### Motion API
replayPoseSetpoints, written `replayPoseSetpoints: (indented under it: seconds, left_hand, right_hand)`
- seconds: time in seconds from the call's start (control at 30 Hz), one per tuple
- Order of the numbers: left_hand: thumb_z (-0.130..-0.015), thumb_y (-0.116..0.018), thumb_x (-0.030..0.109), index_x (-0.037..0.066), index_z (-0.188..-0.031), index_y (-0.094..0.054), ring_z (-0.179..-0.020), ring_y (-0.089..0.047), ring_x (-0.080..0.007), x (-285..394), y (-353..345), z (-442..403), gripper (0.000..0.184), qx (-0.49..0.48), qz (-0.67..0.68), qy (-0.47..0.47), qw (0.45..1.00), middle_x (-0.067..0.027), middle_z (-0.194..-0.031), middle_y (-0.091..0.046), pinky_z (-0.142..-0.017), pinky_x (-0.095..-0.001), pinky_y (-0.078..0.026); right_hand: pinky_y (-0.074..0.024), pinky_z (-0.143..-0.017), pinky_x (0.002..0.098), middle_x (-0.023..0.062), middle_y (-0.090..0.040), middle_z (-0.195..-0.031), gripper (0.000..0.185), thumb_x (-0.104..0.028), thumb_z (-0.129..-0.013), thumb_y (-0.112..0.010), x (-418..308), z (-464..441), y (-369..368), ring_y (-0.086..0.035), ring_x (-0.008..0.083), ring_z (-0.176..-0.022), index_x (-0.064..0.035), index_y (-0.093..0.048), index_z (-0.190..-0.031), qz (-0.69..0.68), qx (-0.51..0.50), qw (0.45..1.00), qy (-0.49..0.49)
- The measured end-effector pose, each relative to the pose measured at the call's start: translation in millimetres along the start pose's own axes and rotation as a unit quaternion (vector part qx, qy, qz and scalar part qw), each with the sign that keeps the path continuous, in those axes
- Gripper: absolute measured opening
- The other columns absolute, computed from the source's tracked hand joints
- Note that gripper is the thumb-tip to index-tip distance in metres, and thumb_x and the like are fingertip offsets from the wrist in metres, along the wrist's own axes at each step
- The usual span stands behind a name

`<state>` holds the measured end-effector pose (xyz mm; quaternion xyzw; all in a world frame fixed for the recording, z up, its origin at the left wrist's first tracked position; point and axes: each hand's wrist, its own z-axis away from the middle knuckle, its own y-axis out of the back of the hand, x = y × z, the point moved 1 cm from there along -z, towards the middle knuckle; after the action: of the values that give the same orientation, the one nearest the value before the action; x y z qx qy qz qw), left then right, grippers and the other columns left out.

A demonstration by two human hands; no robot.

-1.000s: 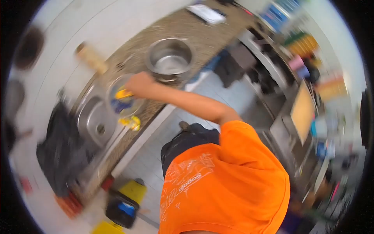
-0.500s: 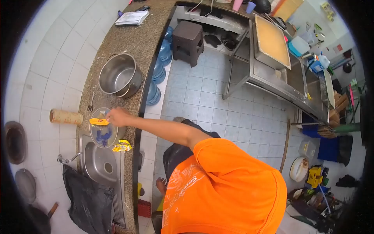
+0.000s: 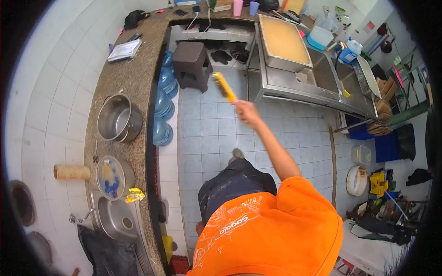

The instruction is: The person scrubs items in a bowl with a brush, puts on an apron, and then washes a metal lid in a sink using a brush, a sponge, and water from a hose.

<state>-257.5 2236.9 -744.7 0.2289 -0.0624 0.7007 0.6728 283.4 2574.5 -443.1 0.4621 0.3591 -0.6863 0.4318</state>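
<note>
My right hand [image 3: 247, 114] is closed round the end of a yellow-handled brush [image 3: 224, 87] with dark bristles. It holds the brush out over the tiled floor, in front of the dark stool [image 3: 192, 66]. Of my left hand [image 3: 199, 228] only a sliver of skin shows beside my trousers, so its fingers are hidden. On the counter to the left, a clear plastic tub [image 3: 129, 175] has something blue and pale in it. A crumpled yellow wrapper [image 3: 135, 195] lies next to the tub.
A metal pot [image 3: 119, 119] stands on the granite counter [image 3: 117, 73], beyond the sink [image 3: 110, 216]. Blue water jugs [image 3: 162, 108] line the space below. To the right, a large tray [image 3: 283, 43] with a tan surface rests on a steel sink table [image 3: 313, 89].
My right hand has swung right with the brush, from above the plastic tub to over the floor. The view has shifted, and my left hand is now mostly hidden.
</note>
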Motion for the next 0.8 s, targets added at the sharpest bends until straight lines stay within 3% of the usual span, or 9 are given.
replayPoseSetpoints:
  seconds: [0.07,0.27,0.43,0.5,0.57,0.67,0.8]
  left_hand:
    - [-0.087,-0.05,0.027,0.008,-0.114,-0.052,-0.077,-0.058,-0.0222,10,-11,-1,0.034,-0.005,-0.031,0.006,0.999,-0.0098,-0.093,-0.06,-0.06,-0.0373,-0.047]
    - [-0.086,-0.049,0.026,0.007,-0.112,-0.053,-0.071,-0.059,-0.0206,67,-71,-13,0.032,0.003,-0.095,-0.003,0.995,-0.0093,-0.088,-0.061,-0.055,-0.0361,-0.047]
    - [-0.089,-0.047,0.028,0.007,-0.103,-0.055,-0.067,-0.058,-0.0155,179,-214,8,0.026,-0.019,-0.2,-0.122,0.972,-0.0063,-0.085,-0.061,-0.051,-0.0315,-0.046]
    - [-0.088,-0.051,0.035,0.01,-0.104,-0.052,-0.072,-0.057,-0.0162,217,-274,21,0.03,-0.037,-0.21,-0.164,0.963,-0.0042,-0.087,-0.06,-0.059,-0.0309,-0.046]
    - [-0.092,-0.048,0.029,0.008,-0.101,-0.055,-0.068,-0.057,-0.0127,248,-333,51,0.024,-0.061,-0.198,-0.245,0.947,-0.0038,-0.083,-0.06,-0.053,-0.0276,-0.044]
    - [-0.091,-0.05,0.027,0.008,-0.102,-0.055,-0.068,-0.057,-0.0116,271,-396,90,0.022,-0.115,-0.201,-0.292,0.928,-0.0036,-0.082,-0.059,-0.053,-0.0255,-0.044]
    - [-0.09,-0.052,0.022,0.008,-0.102,-0.056,-0.067,-0.057,-0.011,277,-432,103,0.019,-0.148,-0.24,-0.283,0.917,-0.0036,-0.082,-0.06,-0.052,-0.0245,-0.043]
  right_hand:
    - [-0.0233,-0.035,0.0207,-0.0086,-0.037,-0.056,0.027,-0.039,-0.086,-0.059,-15,3,80,-0.03,0.0023,-0.041,-0.0134,-0.064,-0.095,-0.017,0.074,0.997,-0.026]
    - [-0.0237,-0.035,0.0214,-0.008,-0.036,-0.056,0.025,-0.037,-0.085,-0.063,-16,5,259,-0.031,0.0027,-0.041,-0.0124,-0.058,-0.086,-0.022,0.215,0.976,0.015]
    - [-0.0257,-0.036,0.0205,-0.0068,-0.039,-0.056,0.024,-0.035,-0.087,-0.061,-10,21,384,-0.034,0.0028,-0.041,-0.0112,-0.057,-0.09,-0.044,0.277,0.96,-0.021]
    - [-0.0261,-0.036,0.02,-0.0067,-0.04,-0.057,0.024,-0.035,-0.087,-0.06,-11,23,416,-0.035,0.0027,-0.041,-0.0114,-0.057,-0.092,-0.052,0.274,0.96,-0.026]
    - [-0.0268,-0.036,0.0193,-0.0067,-0.041,-0.057,0.025,-0.035,-0.088,-0.059,-13,22,447,-0.035,0.0025,-0.041,-0.0116,-0.055,-0.095,-0.055,0.261,0.963,-0.041]
    - [-0.0274,-0.036,0.0191,-0.0069,-0.042,-0.058,0.025,-0.036,-0.088,-0.06,-25,20,475,-0.035,0.0024,-0.041,-0.012,-0.054,-0.094,-0.072,0.253,0.964,-0.028]
    - [-0.0266,-0.035,0.018,-0.0067,-0.041,-0.059,0.024,-0.034,-0.091,-0.055,-41,15,490,-0.035,0.002,-0.041,-0.012,-0.051,-0.085,-0.073,0.28,0.957,-0.025]
